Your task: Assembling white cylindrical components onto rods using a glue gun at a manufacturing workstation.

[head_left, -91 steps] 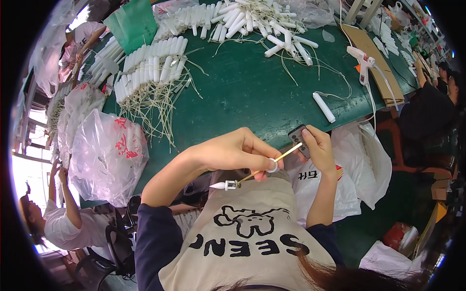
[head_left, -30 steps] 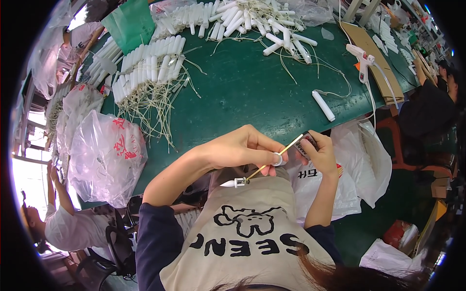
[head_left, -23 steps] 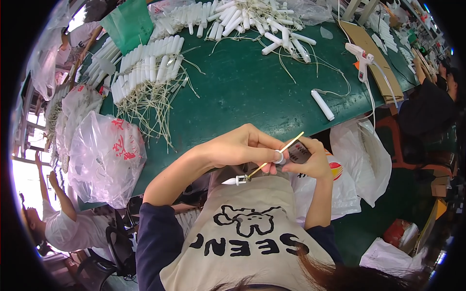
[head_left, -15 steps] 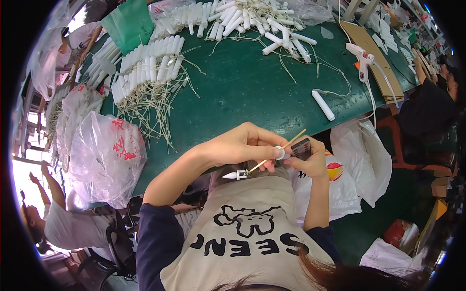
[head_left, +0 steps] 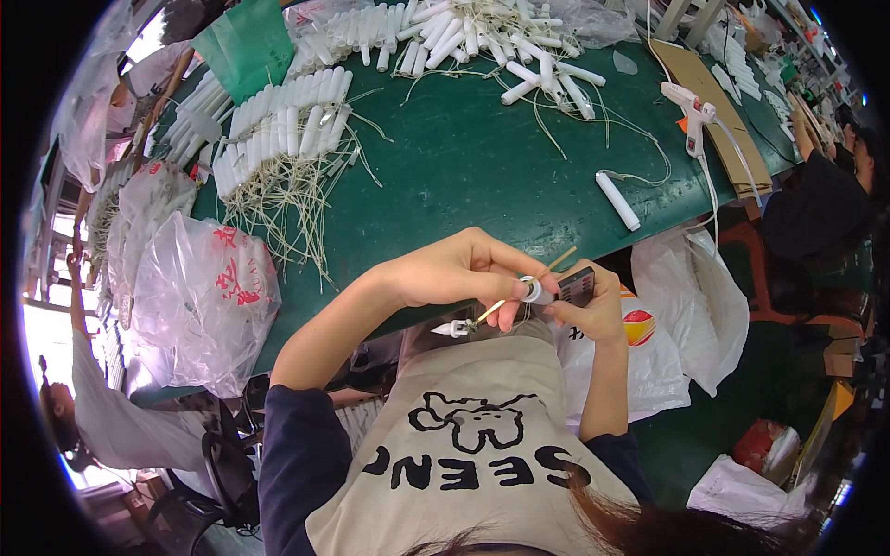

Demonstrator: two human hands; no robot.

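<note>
Above my lap, just off the table's near edge, both my hands work close together. My left hand (head_left: pixel 468 273) is closed, pinching a thin yellowish stick (head_left: pixel 562 258) that slants down to the left. By the stick's lower end hangs a white flame-shaped tip (head_left: pixel 451 328) on a small white base. Between my hands is a round white tube end (head_left: pixel 535 292), its opening facing up toward me; my left fingers touch it. My right hand (head_left: pixel 601 308) is closed round a small dark remote-like piece with buttons (head_left: pixel 577 287), and its fingertips also meet the white tube.
A lone white tube (head_left: pixel 617 201) with a wire lies on the green table (head_left: pixel 445 185). Bundled white tubes (head_left: pixel 287 120) with trailing wires lie left, more (head_left: pixel 454 32) far. A glue gun (head_left: pixel 691 116) rests right, by cardboard (head_left: pixel 714 120). Plastic bags (head_left: pixel 199 296) hang left. Co-workers sit both sides.
The stick and flame-shaped tip have shifted slightly left. The white tube has tilted, showing more of its open end. At left, a co-worker's arm has moved up.
</note>
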